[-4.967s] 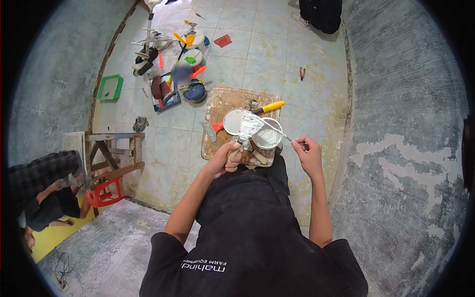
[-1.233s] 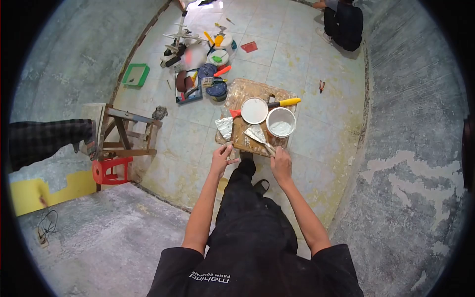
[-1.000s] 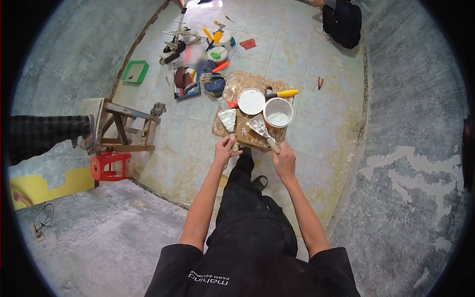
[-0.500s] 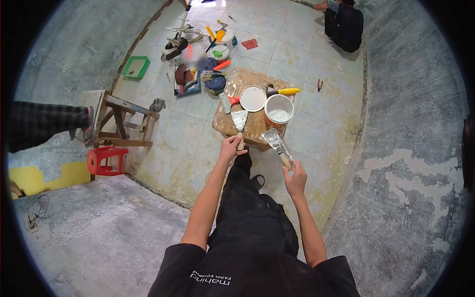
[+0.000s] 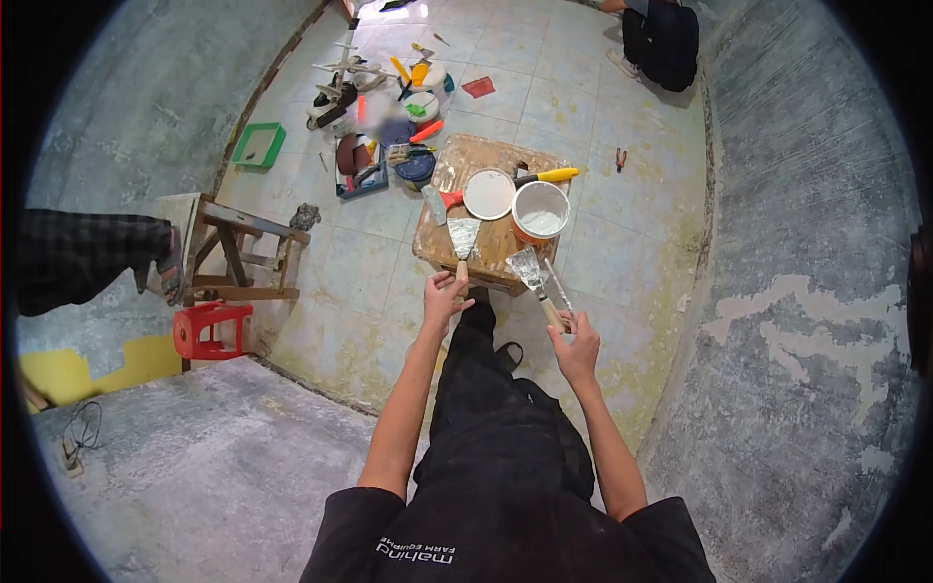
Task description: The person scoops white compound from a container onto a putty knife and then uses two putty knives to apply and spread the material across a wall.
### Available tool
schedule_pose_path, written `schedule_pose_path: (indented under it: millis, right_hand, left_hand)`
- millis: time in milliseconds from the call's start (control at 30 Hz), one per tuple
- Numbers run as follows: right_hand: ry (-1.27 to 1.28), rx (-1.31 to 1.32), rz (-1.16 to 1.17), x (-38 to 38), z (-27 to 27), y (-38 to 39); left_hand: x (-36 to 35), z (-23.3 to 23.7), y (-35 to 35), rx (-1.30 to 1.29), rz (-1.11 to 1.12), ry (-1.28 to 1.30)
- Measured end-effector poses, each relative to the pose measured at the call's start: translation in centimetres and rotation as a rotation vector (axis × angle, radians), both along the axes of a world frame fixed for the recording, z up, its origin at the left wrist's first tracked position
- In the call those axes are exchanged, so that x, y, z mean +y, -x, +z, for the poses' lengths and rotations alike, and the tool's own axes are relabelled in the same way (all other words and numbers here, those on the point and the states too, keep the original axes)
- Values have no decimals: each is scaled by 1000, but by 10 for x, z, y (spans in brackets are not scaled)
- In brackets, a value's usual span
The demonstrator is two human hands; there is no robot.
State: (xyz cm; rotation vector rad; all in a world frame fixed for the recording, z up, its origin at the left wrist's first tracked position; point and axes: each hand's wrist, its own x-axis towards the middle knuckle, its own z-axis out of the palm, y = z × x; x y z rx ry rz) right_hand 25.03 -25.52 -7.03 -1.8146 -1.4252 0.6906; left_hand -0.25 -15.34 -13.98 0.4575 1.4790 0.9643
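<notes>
A putty knife [image 5: 464, 236] with a plaster-smeared blade lies on the wooden stool [image 5: 428, 228], its wooden handle reaching over the near edge. My left hand [image 5: 445, 299] is at the end of that handle, its fingers apart. My right hand [image 5: 577, 348] grips the wooden handle of a second putty knife [image 5: 526, 267], blade pointing up and away, also coated with plaster. A thin scraper [image 5: 558, 282], seen edge-on, sticks out of the same hand. Just beyond stands a white bucket [image 5: 540, 210] of pale paste, beside a round white lid [image 5: 489, 194].
On the stool also lie a red-handled scraper [image 5: 435, 205] and a yellow-handled tool [image 5: 554, 176]. Tubs and tools crowd the floor around a blue tub [image 5: 416, 167]. A wooden trestle [image 5: 233, 243] and red plastic stool [image 5: 211, 330] stand left. Another person [image 5: 661, 47] crouches at the far right.
My left hand has loosened and drawn slightly back from the putty knife's handle. The right hand still holds its tools, with the thin scraper turned a little. The view has shifted slightly.
</notes>
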Motion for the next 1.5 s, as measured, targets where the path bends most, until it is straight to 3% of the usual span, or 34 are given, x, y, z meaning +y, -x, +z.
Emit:
schedule_pose_path:
  millis: [67,167,267,333,433,733,833,933,1133,1267,1367,1500]
  right_hand:
    - [-7,69,-19,1,5,3]
    - [-35,192,-51,4,19,11]
    - [-26,380,-83,5,39,27]
    - [-26,465,-87,6,47,38]
    - [-60,419,-91,8,58,48]
    - [-56,260,-29,-4,76,49]
    - [-159,315,58,-8,86,44]
    - [-18,262,87,-20,97,23]
    - [67,270,101,-32,112,7]
    - [101,300,120,-36,104,4]
    - [56,389,95,-40,92,3]
    - [407,937,-1,-45,89,-8]
  left_hand:
    - [-11,8,1,143,35,30]
    - [-34,1,2,678,59,-251]
    - [-54,77,-19,70,-219,-147]
    - [-64,101,-40,-235,-473,-65]
    - [-73,112,-65,-315,-472,-104]
    - [-70,132,-69,-279,-504,-135]
    - [-76,129,-68,-281,-493,-104]
    - [-79,141,-62,-372,-463,-118]
    - [-86,175,-50,-255,-750,-88]
    - [-90,181,-51,-264,-786,-83]
    - [-92,180,-52,-236,-822,-93]
    - [-94,179,-52,-203,-846,-99]
